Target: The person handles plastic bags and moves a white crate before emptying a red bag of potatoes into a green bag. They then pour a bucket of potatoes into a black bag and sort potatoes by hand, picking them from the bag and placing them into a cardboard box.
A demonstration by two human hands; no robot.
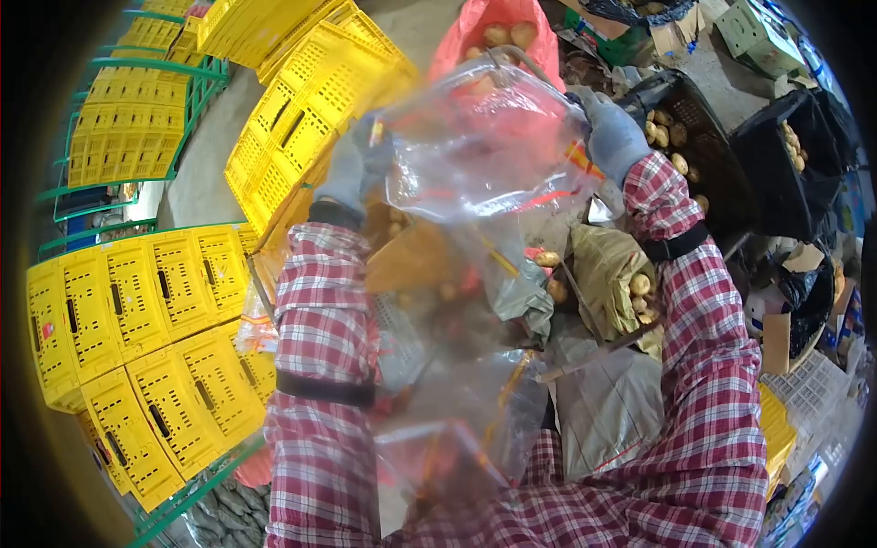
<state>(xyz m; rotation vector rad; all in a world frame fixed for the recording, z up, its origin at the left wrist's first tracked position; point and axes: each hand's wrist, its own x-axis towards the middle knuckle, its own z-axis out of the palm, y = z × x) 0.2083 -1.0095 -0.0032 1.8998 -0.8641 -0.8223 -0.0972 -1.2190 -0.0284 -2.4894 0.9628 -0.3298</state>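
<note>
One clear bag point(475, 155) held up by left hand point(352, 169) and right hand point(610, 137).

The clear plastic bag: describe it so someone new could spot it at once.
From the yellow crates on the left, move to the plaid sleeves in the middle. Held up between the gloved left hand and right hand is the clear plastic bag. Unlike the red bag behind it, it is see-through.

crates point(155, 320) left, bag point(475, 146) at centre, potato bins point(699, 146) right, sack point(607, 269) below bins
</note>
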